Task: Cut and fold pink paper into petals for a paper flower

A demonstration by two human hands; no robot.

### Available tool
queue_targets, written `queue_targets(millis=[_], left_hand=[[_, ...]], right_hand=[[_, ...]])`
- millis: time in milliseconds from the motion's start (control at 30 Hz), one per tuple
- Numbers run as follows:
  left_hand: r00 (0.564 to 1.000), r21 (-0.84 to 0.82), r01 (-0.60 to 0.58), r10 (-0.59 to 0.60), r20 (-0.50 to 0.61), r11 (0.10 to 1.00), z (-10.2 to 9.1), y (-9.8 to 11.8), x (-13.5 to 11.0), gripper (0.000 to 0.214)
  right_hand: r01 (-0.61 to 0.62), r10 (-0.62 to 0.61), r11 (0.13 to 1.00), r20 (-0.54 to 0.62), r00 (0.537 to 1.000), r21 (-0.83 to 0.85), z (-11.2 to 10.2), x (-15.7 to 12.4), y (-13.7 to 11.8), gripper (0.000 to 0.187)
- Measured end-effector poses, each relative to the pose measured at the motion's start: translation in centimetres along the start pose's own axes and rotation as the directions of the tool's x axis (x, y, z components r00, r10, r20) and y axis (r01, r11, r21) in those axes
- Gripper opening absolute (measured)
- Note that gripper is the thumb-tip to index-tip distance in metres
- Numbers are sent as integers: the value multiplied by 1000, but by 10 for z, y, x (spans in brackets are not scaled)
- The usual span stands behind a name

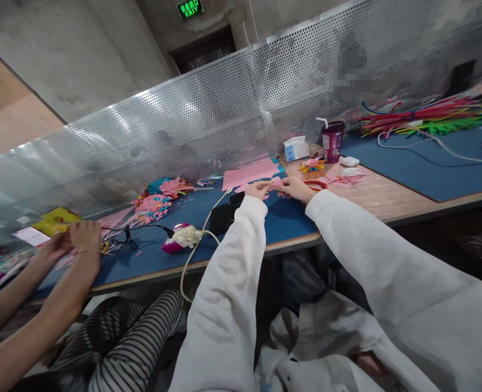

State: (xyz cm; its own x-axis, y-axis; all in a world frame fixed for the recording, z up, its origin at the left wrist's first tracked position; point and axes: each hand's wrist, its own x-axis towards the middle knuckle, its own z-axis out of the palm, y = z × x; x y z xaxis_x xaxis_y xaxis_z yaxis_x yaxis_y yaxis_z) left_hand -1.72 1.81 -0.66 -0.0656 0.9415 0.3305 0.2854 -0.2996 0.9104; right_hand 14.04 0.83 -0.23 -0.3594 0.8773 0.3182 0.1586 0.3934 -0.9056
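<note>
Far L: co-worker's bare hands (74, 239). Then ruffled pink-and-teal paper flowers (159, 201), apparently done; cream cable (184, 269), poss. snag by L sleeve (228, 283); flat pink paper sheet (249, 173), looks unused. L hand (257, 190) & R hand (297, 189), fingers pinched nearly together, seem to share small pink paper pc (277, 182) over blue mat (293, 218), prob. unfinished. R: orange-pink paper flower (312, 165), purple cup (333, 142).

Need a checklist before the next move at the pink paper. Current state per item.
1. Small pink paper held: ok, at the fingertips of the left hand and right hand.
2. Paper edges lined up: cannot tell, too small and blurred.
3. Cup upright, apart from the hands: ok.
4. Pink scraps tidied: not ok, loose on the table right of the right hand.
5. Co-worker's hands apart: ok, well to the left.
</note>
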Motion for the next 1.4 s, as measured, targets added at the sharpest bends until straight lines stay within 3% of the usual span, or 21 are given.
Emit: queue_targets(millis=[200,367,600,867,1133,1400], left_hand=[[1000,38,-26,26,-4,999,0,5,-3,8],[999,47,-42,42,2,998,-1,5,-2,7],[996,89,-76,80,-43,993,-3,13,-8,4],[999,21,-51,51,10,998,-2,7,-5,11],[1000,-52,3,-2,21,999,0,3,-1,14],[998,-82,-41,44,34,996,0,4,-3,13]], right_hand=[[19,-21,999,-42,999,-44,-1,2,4,29],[16,-16,999,12,1000,-38,-2,2,4,32],[71,-73,993,-16,997,-89,-4,0,3,30],[68,-71,995,-36,997,-77,-2,-2,3,32],[67,-67,997,17,998,-29,-2,-1,3,25],[53,-53,999,37,998,-8,-2,-3,0,23]])
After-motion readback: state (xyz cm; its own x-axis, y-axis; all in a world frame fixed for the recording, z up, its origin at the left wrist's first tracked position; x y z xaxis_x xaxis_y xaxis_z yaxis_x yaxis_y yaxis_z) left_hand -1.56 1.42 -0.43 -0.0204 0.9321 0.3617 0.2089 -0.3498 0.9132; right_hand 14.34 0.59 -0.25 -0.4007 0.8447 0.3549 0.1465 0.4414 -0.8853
